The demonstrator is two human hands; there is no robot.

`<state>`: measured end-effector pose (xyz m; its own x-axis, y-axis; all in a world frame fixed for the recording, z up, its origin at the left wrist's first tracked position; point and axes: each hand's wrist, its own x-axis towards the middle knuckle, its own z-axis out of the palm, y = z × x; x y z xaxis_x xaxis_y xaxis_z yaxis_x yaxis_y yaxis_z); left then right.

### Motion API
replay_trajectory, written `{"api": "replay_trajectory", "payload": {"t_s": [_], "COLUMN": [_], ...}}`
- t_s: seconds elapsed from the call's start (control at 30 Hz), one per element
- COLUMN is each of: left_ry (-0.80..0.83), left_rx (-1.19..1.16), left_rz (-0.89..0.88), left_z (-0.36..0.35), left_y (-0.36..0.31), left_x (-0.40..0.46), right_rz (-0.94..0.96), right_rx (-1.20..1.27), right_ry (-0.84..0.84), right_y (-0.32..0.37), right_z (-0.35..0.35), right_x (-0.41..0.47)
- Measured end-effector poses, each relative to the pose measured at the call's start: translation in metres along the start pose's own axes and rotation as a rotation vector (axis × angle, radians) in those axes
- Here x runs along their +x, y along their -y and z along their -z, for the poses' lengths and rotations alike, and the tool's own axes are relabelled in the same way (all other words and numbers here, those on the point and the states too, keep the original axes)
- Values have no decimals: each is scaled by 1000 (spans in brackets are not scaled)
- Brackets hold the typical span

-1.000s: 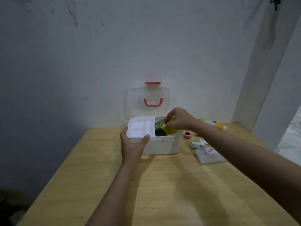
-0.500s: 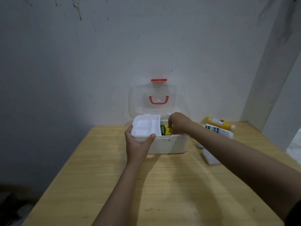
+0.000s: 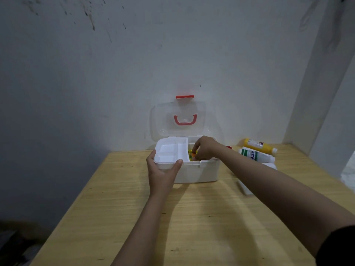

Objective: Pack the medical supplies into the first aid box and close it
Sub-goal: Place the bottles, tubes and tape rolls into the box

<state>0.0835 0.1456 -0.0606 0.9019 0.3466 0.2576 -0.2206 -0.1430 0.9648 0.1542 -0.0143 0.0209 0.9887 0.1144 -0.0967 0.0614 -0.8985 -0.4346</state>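
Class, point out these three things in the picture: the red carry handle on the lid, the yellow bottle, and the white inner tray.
red carry handle (image 3: 185,123), head view, bottom bar.
yellow bottle (image 3: 259,147), head view, body.
white inner tray (image 3: 166,150), head view, left compartment.

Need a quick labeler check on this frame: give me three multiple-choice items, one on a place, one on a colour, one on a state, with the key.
1. Where do the two bottles lie?
A. on the table right of the box
B. inside the box
C. on the floor

2. What colour is the handle on the lid?
A. blue
B. red
C. black

3. How is the lid?
A. shut flat
B. taken off and lying on the table
C. open, standing up at the back

Key: 1 A, the yellow bottle and the white bottle lie on the table beyond the right hand. 2 B, the handle is red. 3 C, the lid stands above the box, which the left hand holds.
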Motion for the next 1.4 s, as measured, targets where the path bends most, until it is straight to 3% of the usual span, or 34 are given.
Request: {"api": "replay_trajectory", "payload": {"t_s": [0.13, 0.27, 0.43, 0.7, 0.9, 1.4], "left_ry": [1, 1, 0, -5, -10, -13], "left_rx": [4, -5, -19, -21, -5, -16], "left_rz": [-4, -4, -6, -8, 5, 6], "left_z": [0, 1, 1, 1, 0, -1], "left_y": [-2, -4, -8, -10, -13, -14], "left_x": [-1, -1, -3, -7, -7, -9], "right_rz": [-6, 75, 55, -188, -310, -272], "right_rx": [84, 141, 235, 27, -1, 303], "right_ry": [41, -185, -301, -371, -264, -575], "right_y": [2, -12, -59, -152, -196, -193], "right_z": [14, 47, 78, 68, 33, 31], "right_x": [-5, -23, -68, -107, -121, -130]}}
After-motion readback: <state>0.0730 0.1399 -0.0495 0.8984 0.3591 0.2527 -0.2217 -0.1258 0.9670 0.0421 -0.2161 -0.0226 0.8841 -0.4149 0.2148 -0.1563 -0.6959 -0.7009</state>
